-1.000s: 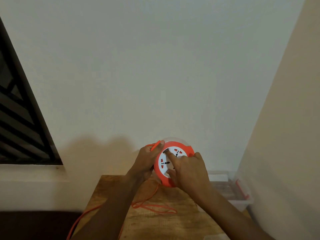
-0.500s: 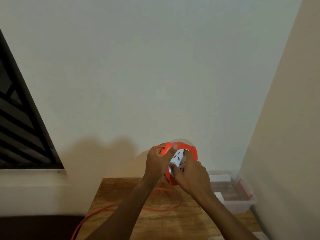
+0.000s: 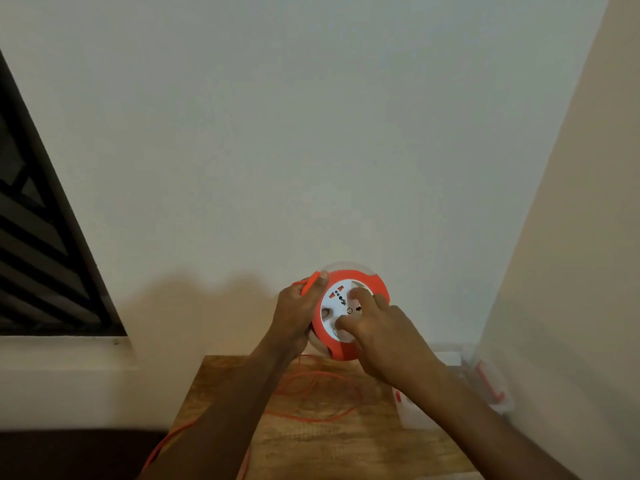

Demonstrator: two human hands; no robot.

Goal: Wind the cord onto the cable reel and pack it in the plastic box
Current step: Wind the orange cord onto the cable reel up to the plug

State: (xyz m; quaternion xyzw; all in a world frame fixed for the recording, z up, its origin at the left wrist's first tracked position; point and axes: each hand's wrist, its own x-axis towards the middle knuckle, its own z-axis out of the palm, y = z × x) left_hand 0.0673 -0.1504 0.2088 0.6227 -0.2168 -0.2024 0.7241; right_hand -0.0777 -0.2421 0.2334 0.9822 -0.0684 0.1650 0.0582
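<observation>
I hold a round orange cable reel [image 3: 375,284] with a white socket face up in the air above the wooden table [image 3: 221,382]. My left hand [image 3: 298,313] grips the reel's left rim and orange handle. My right hand [image 3: 384,336] presses its fingers on the white face. The orange cord [image 3: 322,415] hangs from the reel, loops loosely on the table and trails off the front left edge. A clear plastic box [image 3: 498,400] with red latches sits at the table's right end, partly hidden by my right forearm.
A plain wall stands right behind the table and another wall closes the right side. A dark barred window [image 3: 38,258] with a sill is at the left. The floor left of the table is dark.
The white face has turned under my right fingers. The cord loop on the table has shifted and drawn in slightly. The view has tilted a little.
</observation>
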